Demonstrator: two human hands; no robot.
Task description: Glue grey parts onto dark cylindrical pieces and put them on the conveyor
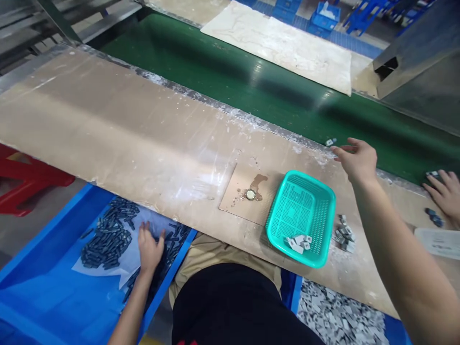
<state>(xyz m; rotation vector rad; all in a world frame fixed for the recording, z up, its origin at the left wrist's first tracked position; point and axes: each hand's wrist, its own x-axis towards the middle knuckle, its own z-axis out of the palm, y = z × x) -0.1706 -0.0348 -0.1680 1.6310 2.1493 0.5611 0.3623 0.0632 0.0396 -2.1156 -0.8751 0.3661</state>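
Observation:
My left hand (150,247) is down in a blue bin (46,292), its thumb apart from the fingers, over a white sheet (134,230) and a pile of small dark stick-shaped parts (106,239). Nothing shows in its grasp. At the near edge of the green belt, my right hand (357,160) has its fingers stretched out. Just past those fingertips lies a small white-and-dark part (329,142), apparently free of the hand. Left of my right forearm, a turquoise basket (332,215) holds several small white parts (299,243). More pale parts (345,234) lie heaped beside it.
Across the brown worktop (143,129) runs the green belt (215,62). A cardboard piece (230,203) carries a small round cap (250,194) and a wet stain. Another person's hand (445,191) is at the right. Below sits a bin of grey-white parts (338,311).

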